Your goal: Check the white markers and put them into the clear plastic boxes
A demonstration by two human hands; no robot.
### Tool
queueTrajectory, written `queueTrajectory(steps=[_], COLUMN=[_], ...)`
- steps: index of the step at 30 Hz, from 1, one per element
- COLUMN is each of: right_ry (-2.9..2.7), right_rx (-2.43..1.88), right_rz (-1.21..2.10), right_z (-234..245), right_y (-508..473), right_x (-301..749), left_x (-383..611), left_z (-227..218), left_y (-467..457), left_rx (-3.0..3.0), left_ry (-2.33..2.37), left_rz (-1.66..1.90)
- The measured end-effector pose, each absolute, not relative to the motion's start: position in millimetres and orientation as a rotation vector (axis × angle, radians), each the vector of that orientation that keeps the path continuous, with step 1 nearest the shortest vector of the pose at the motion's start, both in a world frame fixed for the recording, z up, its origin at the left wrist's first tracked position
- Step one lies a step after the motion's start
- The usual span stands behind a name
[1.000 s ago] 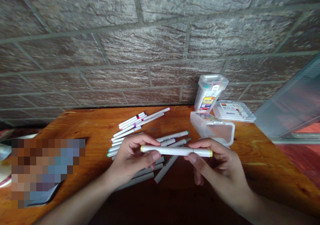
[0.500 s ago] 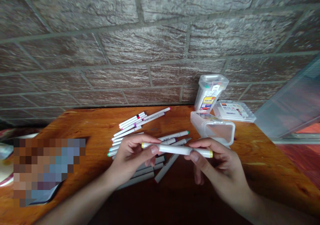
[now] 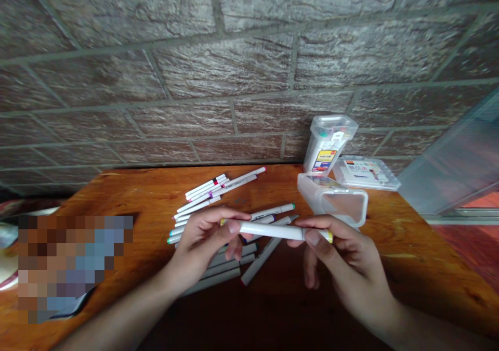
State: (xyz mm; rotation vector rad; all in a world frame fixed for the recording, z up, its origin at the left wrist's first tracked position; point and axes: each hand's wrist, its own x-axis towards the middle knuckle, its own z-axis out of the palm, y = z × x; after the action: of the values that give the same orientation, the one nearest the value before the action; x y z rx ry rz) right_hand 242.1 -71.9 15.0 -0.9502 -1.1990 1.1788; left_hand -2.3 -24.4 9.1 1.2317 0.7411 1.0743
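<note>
A white marker (image 3: 273, 230) with yellow ends is held level between both hands, above the table. My left hand (image 3: 206, 242) pinches its left end between thumb and fingers. At the other end, my right hand (image 3: 343, 255) grips the cap, with the thumb on the near side and the lower fingers hanging free. Beneath and behind the hands lie several loose white markers (image 3: 260, 260) with coloured ends, partly hidden by my left hand. Farther back rests another group of markers (image 3: 234, 185), with pink, red and purple marks.
A clear lidded box of markers (image 3: 327, 145) stands upright by the brick wall (image 3: 249, 65). Before it an open clear container (image 3: 310, 195) lies on its side, beside a flat clear case (image 3: 366, 173). A blurred-out device (image 3: 74, 309) lies at left on the wooden table (image 3: 128, 195).
The right thumb has shifted right along the marker onto its cap, and the left thumb a little left. Both hands keep hold of the marker; the other things look unmoved.
</note>
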Motion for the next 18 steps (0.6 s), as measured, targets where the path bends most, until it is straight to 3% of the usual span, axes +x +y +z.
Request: queueTrajectory(steps=[18], right_ry=[-1.106], right_rx=[-0.894], right_rz=[1.271], right_z=[12.9], right_y=[-72.4], right_x=[244.4], left_x=[-0.8], left_z=[9.3], left_y=[-24.6], left_rx=[1.151], left_ry=[0.633], left_rz=[1.132])
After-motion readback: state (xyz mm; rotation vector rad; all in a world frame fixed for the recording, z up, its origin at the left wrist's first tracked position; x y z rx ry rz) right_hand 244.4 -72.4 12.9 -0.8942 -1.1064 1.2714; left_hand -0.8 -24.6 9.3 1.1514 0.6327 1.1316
